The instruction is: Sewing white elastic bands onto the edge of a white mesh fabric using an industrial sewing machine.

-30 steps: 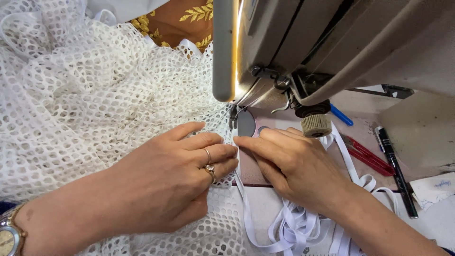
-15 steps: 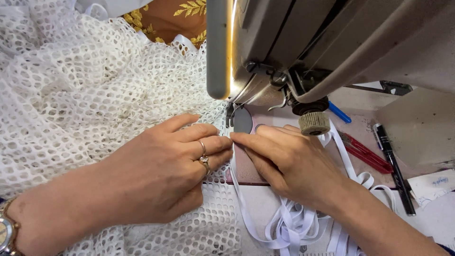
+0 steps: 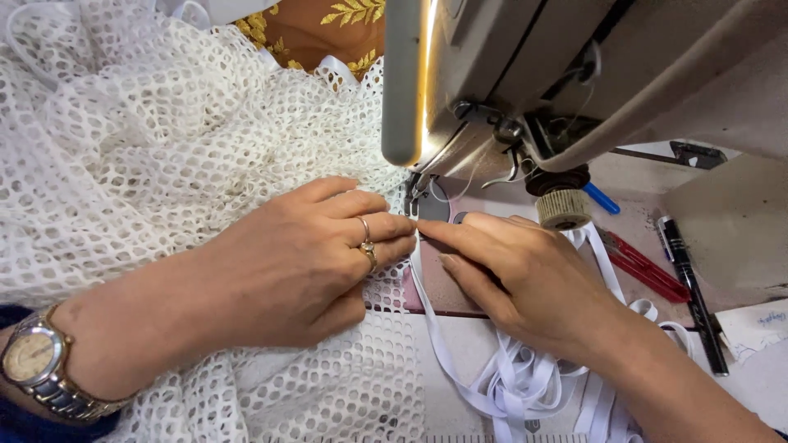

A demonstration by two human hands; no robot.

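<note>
My left hand point(image 3: 304, 262), with two rings and a wristwatch, lies flat on white open-mesh fabric point(image 3: 148, 156) and presses its edge toward the presser foot point(image 3: 417, 190) of a beige sewing machine point(image 3: 574, 74). My right hand point(image 3: 525, 275) rests beside it, its forefinger pinning a white elastic band point(image 3: 427, 316) against the fabric edge just in front of the needle. The fingertips of both hands meet there. The loose elastic trails down and bunches up in a pile point(image 3: 525, 381) under my right wrist.
Red-handled snips point(image 3: 644, 264) and a black pen point(image 3: 689, 283) lie on the machine bed to the right, with a blue pen point(image 3: 603, 199) behind a ribbed knob point(image 3: 563, 209). An orange cloth with gold leaves point(image 3: 320, 29) shows at the back. A paper slip point(image 3: 755, 324) lies far right.
Both hands have crept slightly toward the presser foot, feeding fabric and elastic forward; the view has shifted a little.
</note>
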